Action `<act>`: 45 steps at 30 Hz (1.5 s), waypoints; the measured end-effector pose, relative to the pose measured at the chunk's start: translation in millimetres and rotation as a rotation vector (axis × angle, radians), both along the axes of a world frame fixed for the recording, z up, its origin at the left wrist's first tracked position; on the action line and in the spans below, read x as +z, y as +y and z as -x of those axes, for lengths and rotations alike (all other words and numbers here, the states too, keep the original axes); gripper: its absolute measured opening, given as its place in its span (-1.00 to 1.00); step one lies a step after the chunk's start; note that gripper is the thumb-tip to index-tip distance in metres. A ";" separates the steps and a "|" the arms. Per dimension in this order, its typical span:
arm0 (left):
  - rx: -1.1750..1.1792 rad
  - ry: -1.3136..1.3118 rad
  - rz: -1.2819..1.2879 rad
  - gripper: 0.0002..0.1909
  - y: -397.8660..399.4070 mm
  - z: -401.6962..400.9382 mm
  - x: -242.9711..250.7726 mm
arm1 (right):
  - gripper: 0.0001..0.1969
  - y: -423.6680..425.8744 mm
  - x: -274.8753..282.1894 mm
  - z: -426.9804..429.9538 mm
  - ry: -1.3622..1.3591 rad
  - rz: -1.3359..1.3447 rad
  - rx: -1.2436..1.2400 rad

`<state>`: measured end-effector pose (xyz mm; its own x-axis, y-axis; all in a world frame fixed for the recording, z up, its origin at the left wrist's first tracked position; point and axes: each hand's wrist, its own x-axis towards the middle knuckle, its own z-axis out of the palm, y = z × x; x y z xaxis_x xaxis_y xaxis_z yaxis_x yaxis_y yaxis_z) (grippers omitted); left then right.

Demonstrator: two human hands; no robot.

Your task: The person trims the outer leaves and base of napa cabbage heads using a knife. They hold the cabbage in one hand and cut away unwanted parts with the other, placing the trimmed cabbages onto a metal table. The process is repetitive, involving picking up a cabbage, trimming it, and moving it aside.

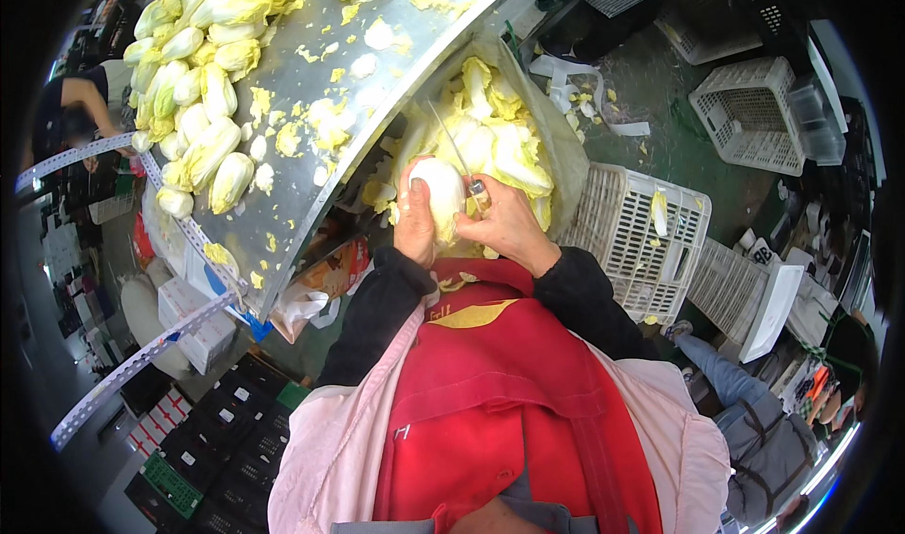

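Near the middle of the view, my left hand [415,219] holds a pale napa cabbage [443,193] upright from its left side. My right hand [510,224] grips the handle of a thin-bladed knife [452,140] against the cabbage's right side, the blade pointing up and left; the thumb touches the cabbage. Just beyond both hands, a large plastic bag [565,145] is filled with yellow cabbage leaves [509,149]. On the metal table [311,46] at the upper left lies a pile of small napa cabbages [205,74], with loose leaf scraps scattered beside them.
White plastic crates [633,237] stand at the right, one with leaf bits on it. Another white crate [749,110] is farther off. Black crates [233,428] lie at the lower left. A perforated metal rail [141,364] crosses the left side. Other people are at the left, top and right edges.
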<state>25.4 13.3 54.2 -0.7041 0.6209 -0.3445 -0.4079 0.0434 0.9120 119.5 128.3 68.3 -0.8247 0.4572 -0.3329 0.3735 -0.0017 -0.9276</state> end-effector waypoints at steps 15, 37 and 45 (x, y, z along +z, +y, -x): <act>0.173 -0.361 -0.294 -0.23 -10.8 27.5 11.1 | -0.68 5.2 -62.5 -4.6 -0.012 0.031 -0.282; 0.093 -0.514 -0.101 -0.31 -20.6 4.0 3.1 | -0.73 -7.5 7.3 -5.3 0.083 0.063 -0.086; -0.016 -0.784 -0.481 -0.23 -31.5 24.7 -1.9 | -0.79 9.0 -35.4 -1.3 0.023 -0.243 -0.158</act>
